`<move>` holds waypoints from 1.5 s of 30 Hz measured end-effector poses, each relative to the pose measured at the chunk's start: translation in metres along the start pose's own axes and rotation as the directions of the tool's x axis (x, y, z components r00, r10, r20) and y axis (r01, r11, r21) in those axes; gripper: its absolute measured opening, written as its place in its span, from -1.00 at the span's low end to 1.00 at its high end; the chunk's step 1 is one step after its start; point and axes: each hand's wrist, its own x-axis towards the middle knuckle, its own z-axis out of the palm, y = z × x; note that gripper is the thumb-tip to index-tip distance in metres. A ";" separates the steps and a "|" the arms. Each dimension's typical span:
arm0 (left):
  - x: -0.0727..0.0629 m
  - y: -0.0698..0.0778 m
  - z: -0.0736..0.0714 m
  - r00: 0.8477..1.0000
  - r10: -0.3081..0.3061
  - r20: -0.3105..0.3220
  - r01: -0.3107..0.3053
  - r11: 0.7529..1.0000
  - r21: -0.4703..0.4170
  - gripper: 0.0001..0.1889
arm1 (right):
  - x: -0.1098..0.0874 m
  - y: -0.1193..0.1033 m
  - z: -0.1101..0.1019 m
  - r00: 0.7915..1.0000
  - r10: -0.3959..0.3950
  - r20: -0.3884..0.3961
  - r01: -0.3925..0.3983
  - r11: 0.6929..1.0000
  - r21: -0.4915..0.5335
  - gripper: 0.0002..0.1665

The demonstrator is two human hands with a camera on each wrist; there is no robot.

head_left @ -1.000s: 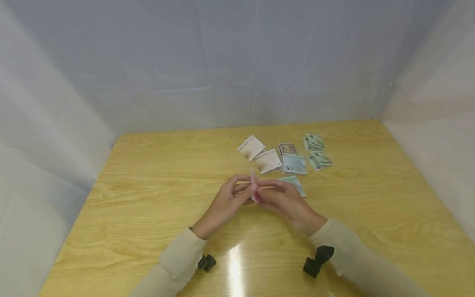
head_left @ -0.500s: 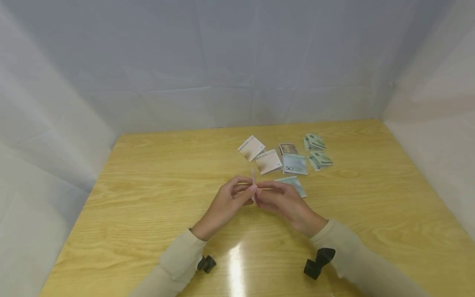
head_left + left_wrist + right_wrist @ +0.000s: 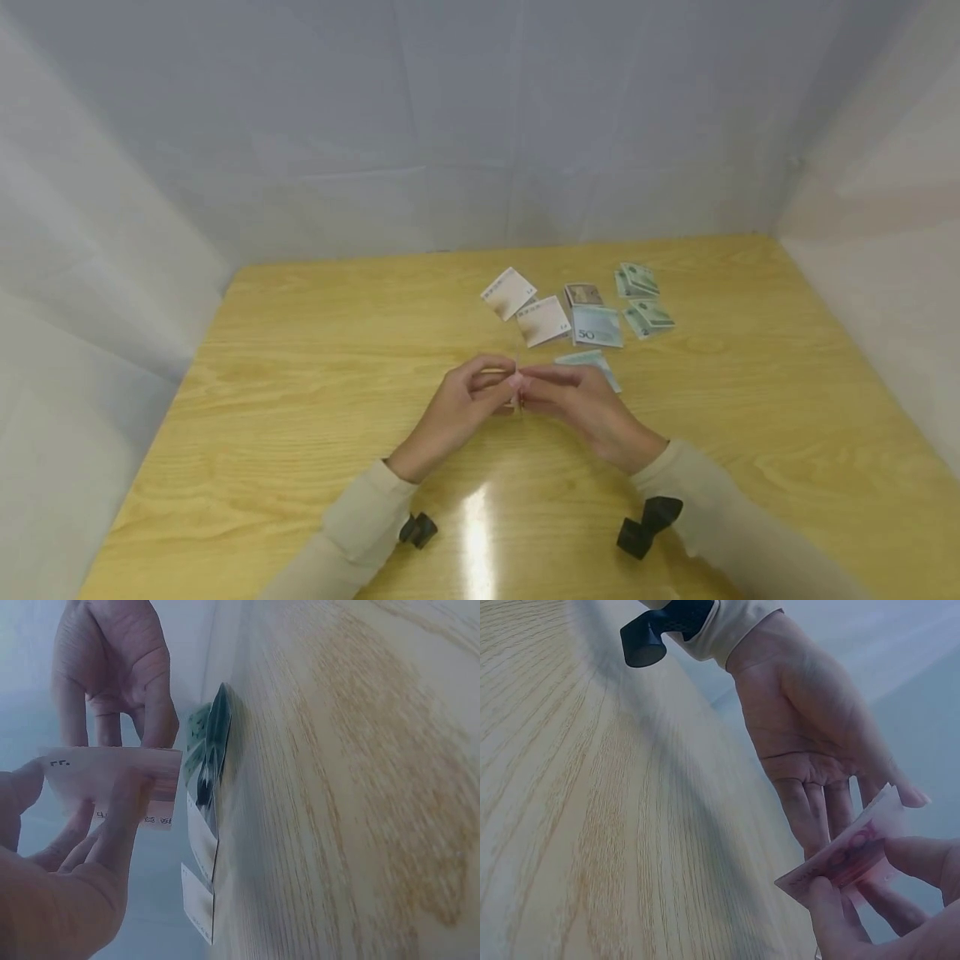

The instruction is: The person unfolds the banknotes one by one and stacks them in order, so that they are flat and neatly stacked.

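Note:
Both hands meet over the wooden table and hold one folded pink banknote [image 3: 97, 769] between them. My left hand [image 3: 467, 408] pinches it from the left, thumb on the near side. From the right, the thumb and fingers of my right hand [image 3: 592, 412] pinch the same note. Seen from the head, the note stands upright and nearly edge-on, much of it covered by fingers. The right wrist view shows its folded layers lying close together, with a red printed pattern [image 3: 855, 851]. Just beyond the right fingers lies a teal banknote [image 3: 597, 363], partly hidden by them.
Farther back on the table [image 3: 300, 375] lie two pale folded notes [image 3: 544, 320], a brown note [image 3: 583, 294] and a blue-grey note marked 50 [image 3: 597, 327]. Right of them are two folded green notes [image 3: 651, 317]. A white cloth wall [image 3: 465, 125] rises behind the table.
The pink note's halves, spread apart a second ago, have come together into a thin edge. The hands stay in nearly the same place. The view has tilted slightly.

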 end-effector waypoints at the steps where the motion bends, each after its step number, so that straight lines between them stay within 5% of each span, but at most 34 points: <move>1: 0.000 0.000 0.000 1.000 -0.003 -0.001 0.003 1.000 0.001 -0.57 | 0.000 -0.001 0.000 1.000 0.002 0.005 -0.002 1.000 -0.003 -0.55; 24: -0.007 -0.001 -0.002 1.000 0.024 0.016 -0.025 0.998 0.060 -0.66 | -0.006 -0.008 -0.001 0.997 0.036 0.064 -0.037 0.999 0.004 -0.47; 45: -0.020 -0.001 -0.007 0.992 -0.034 -0.122 0.053 0.986 0.157 -0.74 | -0.016 -0.008 -0.016 0.998 0.049 -0.032 -0.052 0.993 -0.110 -0.60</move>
